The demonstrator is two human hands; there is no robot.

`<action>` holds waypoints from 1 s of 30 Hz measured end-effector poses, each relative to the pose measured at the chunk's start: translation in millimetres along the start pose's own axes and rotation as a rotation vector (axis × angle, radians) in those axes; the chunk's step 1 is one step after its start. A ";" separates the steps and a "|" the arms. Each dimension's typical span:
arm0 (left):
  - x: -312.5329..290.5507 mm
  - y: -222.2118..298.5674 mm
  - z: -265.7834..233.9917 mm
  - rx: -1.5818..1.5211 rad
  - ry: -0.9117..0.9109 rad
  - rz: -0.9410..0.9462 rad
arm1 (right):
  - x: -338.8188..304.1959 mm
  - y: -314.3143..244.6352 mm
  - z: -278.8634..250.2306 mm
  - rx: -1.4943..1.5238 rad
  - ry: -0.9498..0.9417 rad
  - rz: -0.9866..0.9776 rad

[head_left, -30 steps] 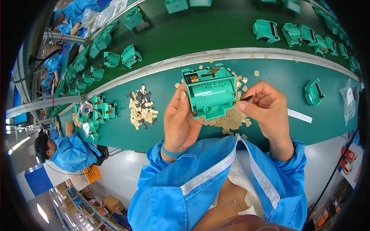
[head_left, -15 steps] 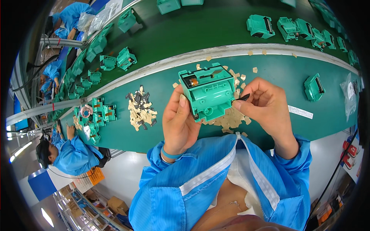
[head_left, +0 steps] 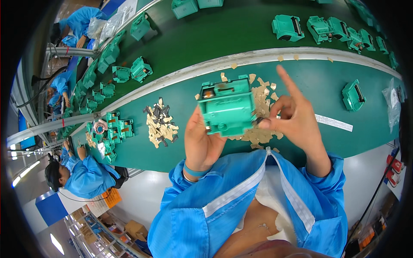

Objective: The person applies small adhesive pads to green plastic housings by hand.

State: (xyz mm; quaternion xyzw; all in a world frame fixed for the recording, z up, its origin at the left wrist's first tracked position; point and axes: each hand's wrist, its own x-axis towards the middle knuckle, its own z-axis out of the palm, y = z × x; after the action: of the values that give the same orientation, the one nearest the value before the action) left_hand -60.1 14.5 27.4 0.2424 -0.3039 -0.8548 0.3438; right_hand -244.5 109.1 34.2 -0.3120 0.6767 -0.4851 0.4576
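A green plastic housing (head_left: 227, 111) with a dark-edged opening and a copper-coloured part inside is held up in my left hand (head_left: 200, 142), fingers wrapped round its left side and underside. Motion smears the housing. My right hand (head_left: 299, 122) pinches a small black piece (head_left: 259, 121) by thumb and a bent finger at the housing's lower right corner, its index finger pointing up and away. Whether the black piece touches the housing, I cannot tell. Below and behind the housing lies a heap of beige pieces (head_left: 258, 136) on the green table.
Left of my hands is a mixed pile of black and beige pieces (head_left: 161, 124). One more housing (head_left: 353, 96) and a white paper strip (head_left: 333, 122) lie right. Beyond a pale rail (head_left: 189, 78), several housings stand on a green belt. A co-worker (head_left: 88, 176) sits far left.
The housing has shifted slightly left and tilted in my left hand. My right index finger has straightened upward, while the black piece has moved a little down and left.
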 end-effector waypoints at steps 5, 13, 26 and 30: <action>1.1 3.3 -6.0 -0.212 -0.057 0.024 | 2.5 29.9 -3.6 0.380 -0.019 -0.317; 4.7 -5.6 -9.0 -0.261 -0.002 -0.002 | 9.2 16.7 24.8 0.144 0.226 -0.735; 9.9 -31.0 -27.2 -0.518 -0.004 -0.138 | 8.7 12.9 43.6 0.248 0.261 -0.766; 10.0 -32.9 -12.8 -0.269 0.059 -0.061 | 9.9 12.4 42.4 0.222 0.261 -0.774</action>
State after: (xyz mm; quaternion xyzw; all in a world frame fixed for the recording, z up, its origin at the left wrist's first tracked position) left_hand -73.1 21.8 -6.2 0.2283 -0.1686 -0.8905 0.3557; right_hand -208.9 89.0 14.7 -0.4277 0.5055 -0.7267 0.1831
